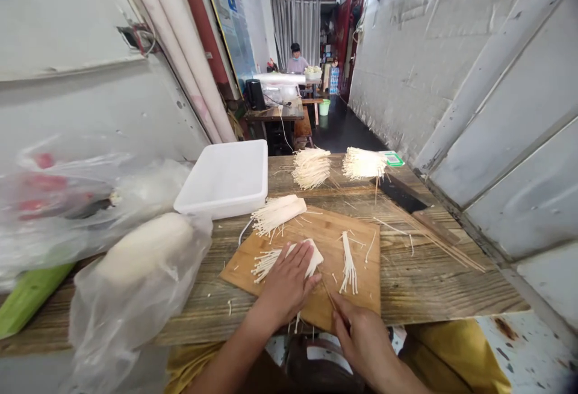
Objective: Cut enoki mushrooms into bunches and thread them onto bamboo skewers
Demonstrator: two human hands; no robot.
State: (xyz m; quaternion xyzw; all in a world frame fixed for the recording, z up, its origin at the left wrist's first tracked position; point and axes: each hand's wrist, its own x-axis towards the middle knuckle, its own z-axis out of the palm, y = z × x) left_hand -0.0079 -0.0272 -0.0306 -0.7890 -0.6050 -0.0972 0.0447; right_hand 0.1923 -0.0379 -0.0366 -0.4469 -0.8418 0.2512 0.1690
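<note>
My left hand (286,282) lies flat, fingers together, pressing a bunch of white enoki mushrooms (271,259) onto a wooden cutting board (332,231). My right hand (361,337) is closed near the board's front edge on a thin stick-like thing (329,299), perhaps a skewer or narrow blade, whose tip points at the bunch. A second enoki bunch (277,212) lies at the board's far left corner. A small strand cluster (348,268) lies to the right of my left hand.
A white tray (226,178) sits upside down behind the board. Two enoki piles (311,168) (363,164) lie at the table's far edge by a green object (394,159). Plastic bags (130,267) crowd the left. A person (296,59) stands far down the corridor.
</note>
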